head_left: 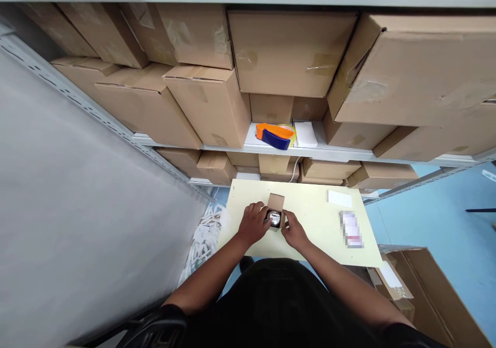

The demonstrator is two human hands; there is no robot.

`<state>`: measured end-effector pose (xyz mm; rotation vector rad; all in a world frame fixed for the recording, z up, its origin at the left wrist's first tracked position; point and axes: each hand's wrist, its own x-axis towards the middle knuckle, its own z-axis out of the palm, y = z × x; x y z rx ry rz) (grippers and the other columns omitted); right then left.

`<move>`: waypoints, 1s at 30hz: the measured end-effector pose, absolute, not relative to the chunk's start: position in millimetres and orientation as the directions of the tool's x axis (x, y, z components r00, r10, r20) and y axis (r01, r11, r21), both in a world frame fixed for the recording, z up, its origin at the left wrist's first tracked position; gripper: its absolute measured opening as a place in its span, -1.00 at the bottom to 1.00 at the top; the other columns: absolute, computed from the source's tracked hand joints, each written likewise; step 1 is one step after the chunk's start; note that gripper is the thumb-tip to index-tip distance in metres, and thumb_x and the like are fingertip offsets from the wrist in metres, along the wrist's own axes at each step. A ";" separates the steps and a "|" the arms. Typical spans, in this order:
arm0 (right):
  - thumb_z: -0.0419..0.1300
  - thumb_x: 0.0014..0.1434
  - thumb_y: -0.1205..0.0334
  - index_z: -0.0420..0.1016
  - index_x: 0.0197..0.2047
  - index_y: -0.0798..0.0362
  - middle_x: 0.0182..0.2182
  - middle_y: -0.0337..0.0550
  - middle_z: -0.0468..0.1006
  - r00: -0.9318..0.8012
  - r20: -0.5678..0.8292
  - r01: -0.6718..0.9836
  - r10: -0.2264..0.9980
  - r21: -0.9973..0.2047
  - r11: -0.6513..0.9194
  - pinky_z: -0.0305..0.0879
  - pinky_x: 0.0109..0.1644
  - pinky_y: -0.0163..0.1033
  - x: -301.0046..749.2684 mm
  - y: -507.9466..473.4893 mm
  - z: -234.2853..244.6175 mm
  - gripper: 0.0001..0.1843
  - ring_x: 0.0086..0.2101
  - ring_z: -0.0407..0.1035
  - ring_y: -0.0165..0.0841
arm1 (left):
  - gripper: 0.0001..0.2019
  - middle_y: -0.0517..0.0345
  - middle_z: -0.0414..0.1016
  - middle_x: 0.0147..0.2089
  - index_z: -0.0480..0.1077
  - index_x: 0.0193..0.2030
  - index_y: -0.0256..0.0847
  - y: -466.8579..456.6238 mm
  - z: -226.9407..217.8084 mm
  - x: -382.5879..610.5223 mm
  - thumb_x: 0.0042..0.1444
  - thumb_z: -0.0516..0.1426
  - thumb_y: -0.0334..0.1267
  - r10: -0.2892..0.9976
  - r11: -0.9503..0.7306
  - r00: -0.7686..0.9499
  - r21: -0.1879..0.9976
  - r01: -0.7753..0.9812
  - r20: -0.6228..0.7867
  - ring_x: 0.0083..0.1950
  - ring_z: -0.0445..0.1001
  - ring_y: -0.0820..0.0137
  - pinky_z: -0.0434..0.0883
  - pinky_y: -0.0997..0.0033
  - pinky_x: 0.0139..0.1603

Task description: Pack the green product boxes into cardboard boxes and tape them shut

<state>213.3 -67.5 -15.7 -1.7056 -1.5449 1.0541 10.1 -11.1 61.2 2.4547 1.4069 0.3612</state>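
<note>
On the pale yellow table [318, 224] stands a small cardboard box [276, 201] with its lid flap raised at the back. Inside sits a shiny, rounded silver object [274, 218]; its exact kind I cannot make out. My left hand [253, 223] closes on the box's left side, fingers bent, with the thumb at the silver object. Against the right wall of the box, my right hand [294, 231] grips with bent fingers. Part of the box's sides is hidden behind both hands.
Shelves ahead carry many cardboard boxes [290, 53]. An orange and blue tape dispenser [276, 135] lies on the shelf edge beside a white stack [305, 134]. A white card [339, 199] and a blurred-out item [351, 229] lie at the table's right. A large open carton [434, 291] stands lower right.
</note>
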 end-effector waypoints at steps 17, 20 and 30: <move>0.34 0.06 0.21 0.23 0.38 -0.05 0.24 0.00 0.45 -0.043 -0.171 0.566 0.984 -0.816 -0.117 0.39 0.23 0.02 213.8 -55.9 -20.5 -0.17 0.17 0.44 -0.09 | -0.61 -0.19 0.53 -0.02 0.51 -0.02 -0.25 6.0 75.4 48.8 0.09 0.28 -0.04 0.829 -0.428 0.490 0.257 0.866 -0.269 -0.02 0.53 0.01 0.43 0.07 0.01; 0.34 0.05 0.24 0.23 0.39 -0.02 0.25 0.03 0.44 -0.065 -0.164 0.575 0.984 -0.812 -0.097 0.41 0.21 0.02 214.9 -55.9 -21.0 -0.16 0.16 0.44 -0.08 | -0.54 -0.25 0.52 -0.01 0.53 -0.07 -0.29 11.5 77.3 64.4 -0.03 0.34 -0.02 0.840 -0.368 0.413 0.189 0.910 -0.351 -0.06 0.56 -0.03 0.46 0.09 -0.07; 0.36 0.01 0.31 0.26 0.34 -0.03 0.17 0.00 0.50 -0.074 -0.219 0.609 0.973 -0.783 -0.130 0.42 0.15 -0.05 216.9 -54.1 -9.1 -0.18 0.09 0.49 -0.12 | -0.53 -0.18 0.49 -0.05 0.46 -0.09 -0.27 3.7 114.3 54.7 -0.05 0.31 0.01 0.887 -0.358 0.412 0.253 0.899 -0.207 -0.14 0.56 0.05 0.46 0.13 -0.10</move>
